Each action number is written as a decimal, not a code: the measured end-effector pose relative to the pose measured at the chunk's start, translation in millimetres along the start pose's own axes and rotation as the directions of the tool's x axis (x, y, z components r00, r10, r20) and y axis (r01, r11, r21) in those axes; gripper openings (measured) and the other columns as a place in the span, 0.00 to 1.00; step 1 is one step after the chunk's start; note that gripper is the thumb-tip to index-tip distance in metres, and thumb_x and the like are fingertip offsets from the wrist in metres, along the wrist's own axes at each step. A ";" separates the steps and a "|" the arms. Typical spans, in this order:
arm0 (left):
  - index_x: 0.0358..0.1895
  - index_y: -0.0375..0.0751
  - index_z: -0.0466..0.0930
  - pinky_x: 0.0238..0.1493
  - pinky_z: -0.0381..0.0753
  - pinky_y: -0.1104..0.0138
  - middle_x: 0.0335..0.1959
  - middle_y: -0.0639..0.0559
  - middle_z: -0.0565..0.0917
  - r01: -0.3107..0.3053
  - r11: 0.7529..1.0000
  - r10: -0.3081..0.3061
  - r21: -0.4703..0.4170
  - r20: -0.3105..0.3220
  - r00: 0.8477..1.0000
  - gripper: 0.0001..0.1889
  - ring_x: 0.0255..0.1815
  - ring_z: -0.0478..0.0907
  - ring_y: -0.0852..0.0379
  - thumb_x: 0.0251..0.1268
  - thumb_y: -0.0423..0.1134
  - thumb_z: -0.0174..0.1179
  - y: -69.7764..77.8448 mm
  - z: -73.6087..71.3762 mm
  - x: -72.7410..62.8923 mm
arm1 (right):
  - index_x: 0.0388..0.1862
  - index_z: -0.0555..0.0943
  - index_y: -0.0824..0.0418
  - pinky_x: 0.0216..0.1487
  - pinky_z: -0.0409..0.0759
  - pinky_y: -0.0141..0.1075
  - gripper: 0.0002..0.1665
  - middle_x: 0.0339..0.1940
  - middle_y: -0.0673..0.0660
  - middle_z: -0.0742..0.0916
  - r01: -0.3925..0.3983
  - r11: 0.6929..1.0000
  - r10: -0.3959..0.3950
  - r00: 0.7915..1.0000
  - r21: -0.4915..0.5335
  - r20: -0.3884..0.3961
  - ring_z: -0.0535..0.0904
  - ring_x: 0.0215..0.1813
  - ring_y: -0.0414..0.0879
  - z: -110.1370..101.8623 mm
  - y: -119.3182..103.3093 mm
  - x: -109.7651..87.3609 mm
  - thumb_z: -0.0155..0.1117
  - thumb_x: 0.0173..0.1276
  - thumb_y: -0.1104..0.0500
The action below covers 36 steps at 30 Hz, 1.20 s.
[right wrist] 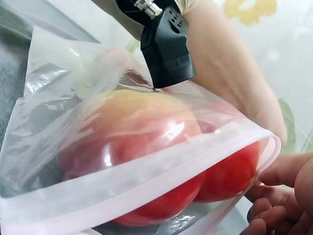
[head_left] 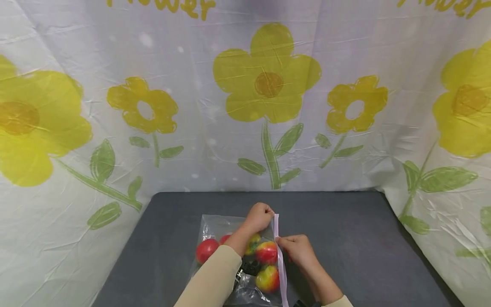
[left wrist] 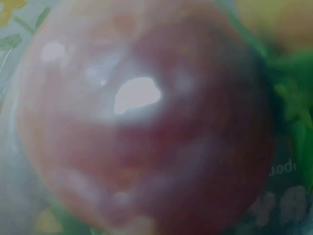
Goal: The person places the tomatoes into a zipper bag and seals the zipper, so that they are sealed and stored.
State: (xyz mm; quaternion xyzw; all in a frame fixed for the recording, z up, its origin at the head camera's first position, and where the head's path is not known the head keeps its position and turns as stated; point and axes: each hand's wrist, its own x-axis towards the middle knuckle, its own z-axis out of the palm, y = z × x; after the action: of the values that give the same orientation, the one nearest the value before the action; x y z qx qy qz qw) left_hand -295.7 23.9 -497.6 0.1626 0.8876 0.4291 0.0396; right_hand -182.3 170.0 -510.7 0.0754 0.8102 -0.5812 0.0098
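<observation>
A clear plastic bag (head_left: 220, 221) with a pale pink strip (head_left: 283, 273) along its mouth lies on the table. Inside are several round fruits, among them a plain red one (head_left: 207, 250) and a red-and-yellow one (head_left: 267, 279). My left hand (head_left: 260, 217) pinches the far end of the strip, its forearm crossing over the bag. My right hand (head_left: 300, 251) pinches the strip nearer to me. Between the strip's two edges the mouth gapes in the right wrist view, beside the right fingers (right wrist: 279, 205). A blurred red fruit (left wrist: 146, 132) fills most of the left wrist view.
The dark grey table (head_left: 345, 238) extends on both sides of the bag. Behind it hangs a white cloth (head_left: 192, 162) printed with yellow flowers. A black wrist camera (right wrist: 168, 54) on the left arm hangs right above the bag.
</observation>
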 end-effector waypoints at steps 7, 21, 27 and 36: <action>0.37 0.34 0.86 0.27 0.68 0.67 0.26 0.50 0.78 0.016 0.997 -0.013 -0.070 0.047 0.999 0.11 0.22 0.66 0.59 0.76 0.34 0.57 -5.8 -6.8 2.3 | 0.34 0.91 0.61 0.18 0.63 0.34 0.16 0.09 0.49 0.72 0.051 0.998 -0.049 0.998 -0.046 0.042 0.67 0.13 0.42 -1.6 5.5 7.3 0.68 0.71 0.50; 0.47 0.38 0.87 0.42 0.80 0.60 0.43 0.50 0.85 0.082 0.977 -0.067 -0.196 0.080 0.995 0.12 0.39 0.79 0.56 0.78 0.41 0.57 -1.1 -34.1 0.4 | 0.31 0.90 0.62 0.18 0.58 0.32 0.14 0.11 0.47 0.67 0.066 0.998 -0.067 0.995 0.024 0.070 0.57 0.14 0.40 -7.1 -45.1 6.8 0.69 0.70 0.53; 0.47 0.37 0.87 0.38 0.77 0.63 0.41 0.51 0.84 0.047 0.974 -0.036 -0.223 0.051 0.998 0.12 0.36 0.76 0.56 0.78 0.41 0.57 17.4 -50.5 -4.1 | 0.26 0.89 0.60 0.19 0.56 0.34 0.14 0.12 0.47 0.70 0.128 0.989 -0.124 0.991 -0.079 0.054 0.59 0.17 0.41 -19.7 -68.4 1.0 0.70 0.69 0.54; 0.44 0.33 0.84 0.34 0.69 0.65 0.30 0.52 0.76 -0.097 0.920 0.057 -0.381 -0.114 0.992 0.12 0.32 0.69 0.56 0.78 0.40 0.56 56.9 -83.7 -15.3 | 0.23 0.85 0.55 0.22 0.64 0.36 0.13 0.14 0.49 0.74 0.305 0.915 -0.280 0.951 -0.263 0.127 0.64 0.18 0.42 -45.9 -118.4 -5.2 0.69 0.69 0.55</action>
State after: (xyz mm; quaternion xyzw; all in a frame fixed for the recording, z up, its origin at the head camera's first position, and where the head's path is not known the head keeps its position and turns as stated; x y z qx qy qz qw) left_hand -284.4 -10.8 -402.0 0.1644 0.7796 0.6042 0.0091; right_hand -189.7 175.7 -384.0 -0.0742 0.8849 -0.4587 -0.0315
